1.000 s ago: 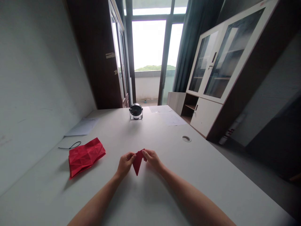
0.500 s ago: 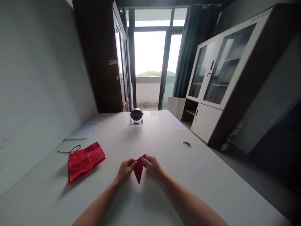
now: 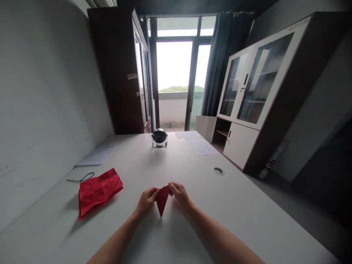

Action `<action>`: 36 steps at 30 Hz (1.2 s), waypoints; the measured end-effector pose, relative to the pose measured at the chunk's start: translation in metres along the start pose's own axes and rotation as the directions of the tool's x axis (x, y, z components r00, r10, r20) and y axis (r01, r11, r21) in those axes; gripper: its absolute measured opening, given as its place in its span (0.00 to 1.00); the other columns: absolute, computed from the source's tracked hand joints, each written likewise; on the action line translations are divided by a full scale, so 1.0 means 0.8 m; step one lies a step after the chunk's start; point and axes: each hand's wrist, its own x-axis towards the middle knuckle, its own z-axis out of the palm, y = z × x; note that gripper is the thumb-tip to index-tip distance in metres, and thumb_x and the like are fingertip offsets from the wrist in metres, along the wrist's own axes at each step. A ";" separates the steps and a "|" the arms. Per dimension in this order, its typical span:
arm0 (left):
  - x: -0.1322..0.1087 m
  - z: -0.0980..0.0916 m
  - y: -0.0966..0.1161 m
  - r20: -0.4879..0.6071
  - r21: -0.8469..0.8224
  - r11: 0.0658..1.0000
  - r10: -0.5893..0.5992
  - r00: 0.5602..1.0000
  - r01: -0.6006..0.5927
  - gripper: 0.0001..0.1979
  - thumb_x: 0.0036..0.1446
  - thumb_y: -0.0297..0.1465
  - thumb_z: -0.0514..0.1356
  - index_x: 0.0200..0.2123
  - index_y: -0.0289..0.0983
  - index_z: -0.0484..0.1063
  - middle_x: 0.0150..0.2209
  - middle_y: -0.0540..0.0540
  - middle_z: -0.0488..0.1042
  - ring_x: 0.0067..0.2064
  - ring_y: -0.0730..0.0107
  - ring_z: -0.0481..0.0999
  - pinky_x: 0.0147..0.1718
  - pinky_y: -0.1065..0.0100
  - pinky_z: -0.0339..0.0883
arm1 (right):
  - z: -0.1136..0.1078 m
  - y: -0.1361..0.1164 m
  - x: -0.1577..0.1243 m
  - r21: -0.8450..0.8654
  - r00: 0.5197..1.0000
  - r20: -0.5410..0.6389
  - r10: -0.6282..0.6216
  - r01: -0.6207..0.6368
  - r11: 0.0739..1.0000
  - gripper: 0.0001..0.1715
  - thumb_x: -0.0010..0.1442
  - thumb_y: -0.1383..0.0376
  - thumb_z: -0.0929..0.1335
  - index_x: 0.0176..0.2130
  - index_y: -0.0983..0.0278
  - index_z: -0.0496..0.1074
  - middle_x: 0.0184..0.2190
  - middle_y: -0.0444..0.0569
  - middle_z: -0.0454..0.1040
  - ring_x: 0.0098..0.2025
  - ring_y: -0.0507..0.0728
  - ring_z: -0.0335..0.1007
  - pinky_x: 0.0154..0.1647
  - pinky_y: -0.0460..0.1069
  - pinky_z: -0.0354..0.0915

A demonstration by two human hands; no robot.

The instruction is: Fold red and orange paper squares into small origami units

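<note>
Between my two hands is a small piece of folded red paper [image 3: 162,201], a narrow triangle with its point hanging down toward me. My left hand [image 3: 147,200] pinches its upper left corner between thumb and fingers. At the upper right corner, the thumb and fingers of my right hand [image 3: 179,194] are closed on the paper. A larger creased sheet of red folded paper [image 3: 100,191] lies to the left on the white table [image 3: 165,242], its surface marked with triangular folds.
A black cord loop [image 3: 85,177] lies behind the larger red paper. Farther back stands a round black device on a metal stand [image 3: 159,138]. White sheets lie at the left [image 3: 96,155] and at the back right [image 3: 205,147]. A cable hole [image 3: 219,171] pierces the tabletop at right.
My right thumb has shifted off the front of the small red paper to its upper right corner, so more of its face shows. The view has tilted up slightly.
</note>
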 end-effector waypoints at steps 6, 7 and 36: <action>-0.001 -0.007 0.001 -0.045 0.094 0.995 0.025 0.999 -0.020 0.20 0.59 0.47 0.61 0.31 0.34 0.77 0.23 0.48 0.73 0.25 0.70 0.70 0.27 0.71 0.63 | -0.003 0.006 0.002 -0.025 0.999 -0.037 -0.009 0.008 1.000 0.32 0.65 0.43 0.61 0.21 0.63 0.65 0.18 0.44 0.65 0.22 0.51 0.59 0.27 0.47 0.55; 0.000 -0.008 0.001 -0.049 0.099 0.995 0.029 0.998 -0.024 0.20 0.59 0.47 0.61 0.31 0.34 0.77 0.23 0.48 0.73 0.25 0.71 0.70 0.27 0.71 0.63 | -0.003 0.007 0.002 -0.024 0.999 -0.035 -0.012 0.011 1.000 0.32 0.65 0.43 0.61 0.22 0.63 0.65 0.18 0.44 0.65 0.22 0.51 0.59 0.27 0.47 0.55; 0.008 -0.008 -0.002 -0.130 -0.085 0.996 -0.016 0.991 0.005 0.21 0.57 0.48 0.61 0.34 0.33 0.74 0.23 0.50 0.70 0.24 0.73 0.67 0.25 0.71 0.63 | 0.004 -0.004 -0.005 0.102 0.984 0.175 0.033 -0.052 0.993 0.26 0.59 0.45 0.69 0.29 0.66 0.73 0.25 0.46 0.73 0.28 0.53 0.67 0.31 0.47 0.61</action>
